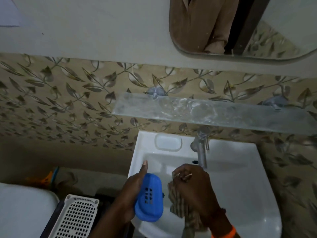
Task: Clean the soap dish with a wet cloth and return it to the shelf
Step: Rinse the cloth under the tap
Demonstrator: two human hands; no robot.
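My left hand (135, 184) grips a blue plastic soap dish (149, 198) over the left rim of the white sink (240, 177), thumb stretched up along the rim. The dish shows a face with several slotted drain holes. My right hand (193, 182) is closed on a brownish striped cloth (178, 203) inside the basin, just below the spout of the steel tap (201, 152). The cloth hangs down from under the hand. The glass shelf (205, 112) sits on the wall above the tap, with nothing on it.
A moulded soap recess (168, 141) lies at the sink's back left. A white perforated basket (77, 219) and a white toilet cistern lid (22, 208) stand to the left. A mirror (240, 26) hangs above the leaf-patterned tiles.
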